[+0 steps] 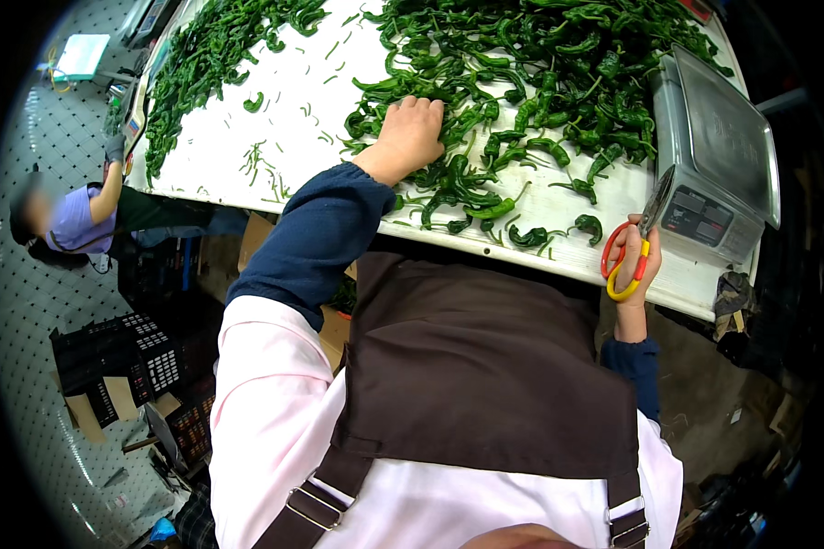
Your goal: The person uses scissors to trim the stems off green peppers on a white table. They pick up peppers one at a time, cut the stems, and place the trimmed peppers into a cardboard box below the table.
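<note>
My left hand (410, 134) rests palm down on the near left side of a pile of green peppers (549, 62). Its fingertips are bent over the peppers, and what lies under the palm is hidden. Scissors with red and yellow handles (625, 271) are in my right hand (637, 264), at the table's front edge. Their blades point away from me, close to the scale's front. Loose peppers (477, 185) lie between my hands, several with stems. Cut stems (257, 161) are scattered on the white table (206, 147) left of my left hand.
A digital scale (717, 147) with a metal pan stands at the table's right end. More green peppers (213, 68) are heaped along the left side. A co-worker (82, 213) is at the far left, beside black plastic crates (123, 364) on the floor.
</note>
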The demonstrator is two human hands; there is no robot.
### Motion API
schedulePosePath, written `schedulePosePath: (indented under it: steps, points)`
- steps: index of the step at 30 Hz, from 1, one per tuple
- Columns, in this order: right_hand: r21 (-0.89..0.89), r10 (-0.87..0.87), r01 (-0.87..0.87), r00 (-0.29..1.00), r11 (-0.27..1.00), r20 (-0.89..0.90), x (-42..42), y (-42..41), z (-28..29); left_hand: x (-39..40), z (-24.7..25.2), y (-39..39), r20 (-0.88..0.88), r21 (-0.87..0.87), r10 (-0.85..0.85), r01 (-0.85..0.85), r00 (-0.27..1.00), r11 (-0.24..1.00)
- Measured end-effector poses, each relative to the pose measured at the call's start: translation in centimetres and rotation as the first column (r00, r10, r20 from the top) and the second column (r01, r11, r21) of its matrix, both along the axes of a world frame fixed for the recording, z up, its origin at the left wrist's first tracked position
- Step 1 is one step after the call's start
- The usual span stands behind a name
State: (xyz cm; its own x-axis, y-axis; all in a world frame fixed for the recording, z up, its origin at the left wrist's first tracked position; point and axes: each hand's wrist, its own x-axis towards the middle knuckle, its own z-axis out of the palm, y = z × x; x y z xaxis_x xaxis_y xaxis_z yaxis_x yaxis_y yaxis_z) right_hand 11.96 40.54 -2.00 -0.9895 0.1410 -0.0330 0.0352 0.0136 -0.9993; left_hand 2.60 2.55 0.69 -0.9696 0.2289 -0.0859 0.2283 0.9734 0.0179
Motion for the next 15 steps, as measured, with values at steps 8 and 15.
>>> schedulePosePath:
  steps: [8, 15]
  points:
    - [-0.182, -0.099, 0.094, 0.995, 0.979, -0.017, 0.0, 0.0, -0.3, -1.5, 0.6, -1.7, 0.006, 0.049, 0.127, -0.127, 0.992, 0.991]
    - [-0.206, -0.164, 0.166, 0.986, 0.965, 0.023, 0.3, 0.4, -0.4, -2.0, 6.3, -7.1, 0.279, 0.96, 0.189, -0.277, 0.942, -0.037]
